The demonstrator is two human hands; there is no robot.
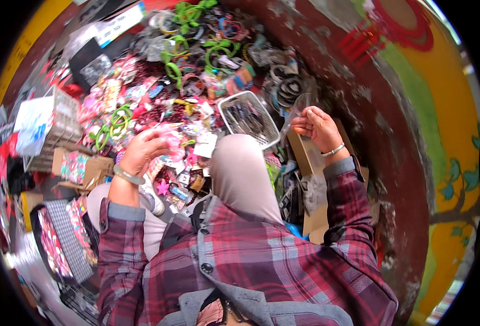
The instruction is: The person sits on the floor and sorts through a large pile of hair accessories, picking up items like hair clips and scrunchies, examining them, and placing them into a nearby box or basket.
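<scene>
My left hand (141,151), with a bangle at its wrist, is closed on a pink, partly see-through bundle (169,140) whose exact kind is blurred. To the right, my right hand (318,129) pinches a thin clear plastic bag (296,115) between thumb and fingers. That bag hangs beside a white plastic basket (223,108) filled with dark, slim items. Below and beyond my left hand spreads a heap of small colourful accessories, among them a pink star (162,188) and green headbands (121,119).
An open cardboard box (304,155) stands below my right hand. At left are a pale plastic crate (60,117), a small carton (96,171) and a checked case (74,239). Black rings (290,89) lie beyond the basket. A dark red painted wall (397,146) curves along the right.
</scene>
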